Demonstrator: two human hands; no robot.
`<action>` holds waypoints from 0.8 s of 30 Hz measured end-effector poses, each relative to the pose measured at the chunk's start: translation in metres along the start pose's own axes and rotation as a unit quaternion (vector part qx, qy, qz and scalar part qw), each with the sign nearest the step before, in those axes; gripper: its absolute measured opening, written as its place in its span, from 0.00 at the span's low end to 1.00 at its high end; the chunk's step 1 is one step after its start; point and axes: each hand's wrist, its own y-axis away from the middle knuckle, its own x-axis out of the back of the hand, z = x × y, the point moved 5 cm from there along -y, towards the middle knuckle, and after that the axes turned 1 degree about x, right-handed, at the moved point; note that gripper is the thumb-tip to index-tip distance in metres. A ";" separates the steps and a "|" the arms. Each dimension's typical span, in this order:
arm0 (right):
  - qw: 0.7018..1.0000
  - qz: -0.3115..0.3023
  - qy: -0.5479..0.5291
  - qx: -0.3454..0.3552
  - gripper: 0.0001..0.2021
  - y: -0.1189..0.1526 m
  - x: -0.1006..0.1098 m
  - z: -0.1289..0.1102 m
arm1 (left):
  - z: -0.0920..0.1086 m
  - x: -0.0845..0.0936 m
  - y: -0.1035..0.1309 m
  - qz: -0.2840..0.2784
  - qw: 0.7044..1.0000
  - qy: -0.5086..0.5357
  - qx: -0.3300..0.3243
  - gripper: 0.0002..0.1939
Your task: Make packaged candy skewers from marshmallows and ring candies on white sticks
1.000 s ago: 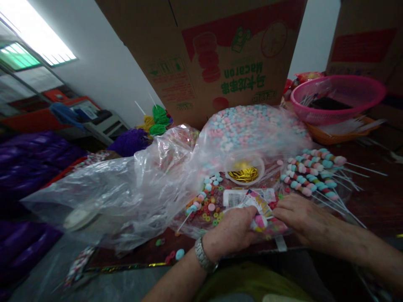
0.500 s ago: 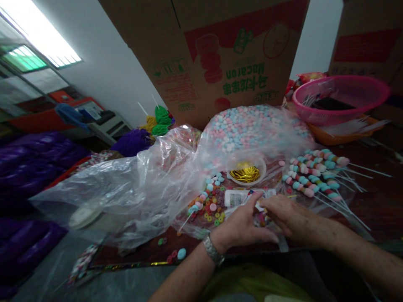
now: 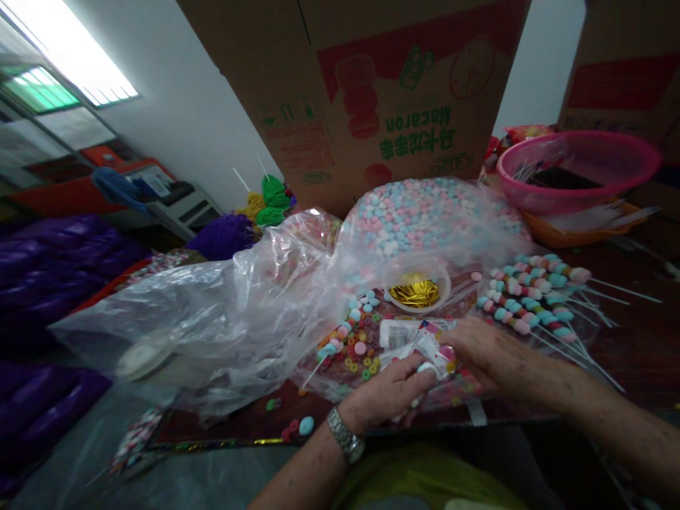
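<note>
Printed wrapper (image 3: 428, 346) sits in the left hand (image 3: 389, 391).

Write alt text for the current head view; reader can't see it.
A person's left hand and right hand are at a small printed wrapper over a dark red table. Colourful rings lie to the left; beyond are a clear tub of gold strips, a bag of pastel pieces and a cardboard carton, with loaded skewers to the right.

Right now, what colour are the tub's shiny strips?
The shiny strips are gold, seen in the head view.
</note>
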 end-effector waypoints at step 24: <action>0.785 0.192 -0.490 -0.327 0.09 0.007 -0.083 0.006 | -0.002 -0.002 -0.004 0.054 0.996 0.065 0.033 0.14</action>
